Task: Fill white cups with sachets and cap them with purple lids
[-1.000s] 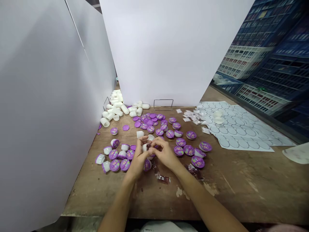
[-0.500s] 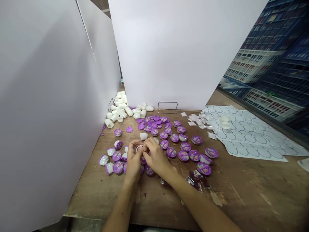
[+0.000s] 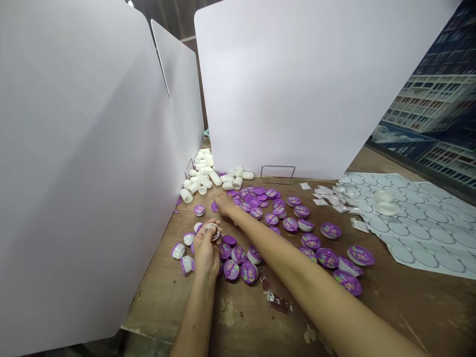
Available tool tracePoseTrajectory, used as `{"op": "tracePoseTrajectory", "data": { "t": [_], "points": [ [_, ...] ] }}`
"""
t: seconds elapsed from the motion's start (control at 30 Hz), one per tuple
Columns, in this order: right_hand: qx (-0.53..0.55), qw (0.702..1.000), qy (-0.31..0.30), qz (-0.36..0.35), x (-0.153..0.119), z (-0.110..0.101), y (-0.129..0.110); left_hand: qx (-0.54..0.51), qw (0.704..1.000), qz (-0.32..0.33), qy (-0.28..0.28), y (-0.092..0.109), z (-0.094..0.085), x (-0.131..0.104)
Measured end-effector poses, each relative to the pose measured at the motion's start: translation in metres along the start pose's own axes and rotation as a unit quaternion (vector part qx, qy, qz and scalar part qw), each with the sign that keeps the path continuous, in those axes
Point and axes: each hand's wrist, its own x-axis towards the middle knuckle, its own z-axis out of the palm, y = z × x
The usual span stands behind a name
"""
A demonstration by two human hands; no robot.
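My left hand is closed around a small white cup, its round opening tilted up towards me. Something dark shows inside the cup, too small to name. Farther forward, my right hand has its fingertips down on a loose purple lid, pinched at the lid's right edge. Around my left hand lie several white cups with purple printed lids, some upright and some on their sides. A purple-lidded cup stands just left of the loose lid.
Empty white cups are heaped at the back left, beside purple lids. Small white packets lie near paper sheets with printed circles. Dark red sachets lie in front. White panels bound the table.
My right hand has left the cup and reached forward to the loose purple lid. My left hand keeps the cup. The view has shifted, so everything sits farther right.
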Motion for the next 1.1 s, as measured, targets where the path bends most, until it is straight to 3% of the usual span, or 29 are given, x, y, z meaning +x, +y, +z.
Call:
{"op": "tracePoseTrajectory", "data": {
  "t": [0.1,0.23,0.33,0.47,0.7,0.9,1.1],
  "points": [
    [0.025,0.999,0.028,-0.024,-0.018,-0.012,0.001,0.02,1.0,-0.005,0.002,0.0,-0.001,0.0],
    [0.119,0.981,0.117,-0.099,-0.078,-0.026,-0.005,0.066,0.998,0.004,-0.005,-0.007,-0.001,0.003],
    [0.175,0.95,0.174,-0.189,-0.131,-0.022,-0.01,0.088,0.996,0.024,-0.017,-0.018,0.005,0.002],
    [0.132,0.952,0.195,-0.195,-0.17,-0.01,-0.01,0.075,0.995,0.064,-0.033,-0.031,0.017,-0.004],
    [0.08,0.961,0.224,-0.14,-0.176,-0.005,0.005,-0.009,0.994,0.019,-0.106,-0.038,0.029,-0.019],
    [0.067,0.936,0.318,-0.135,-0.173,-0.008,0.015,0.078,0.985,0.003,-0.152,-0.037,0.028,-0.023],
    [0.092,0.947,0.287,-0.113,-0.174,-0.012,0.006,0.155,0.977,0.047,-0.142,-0.035,0.026,-0.02]
  ]
}}
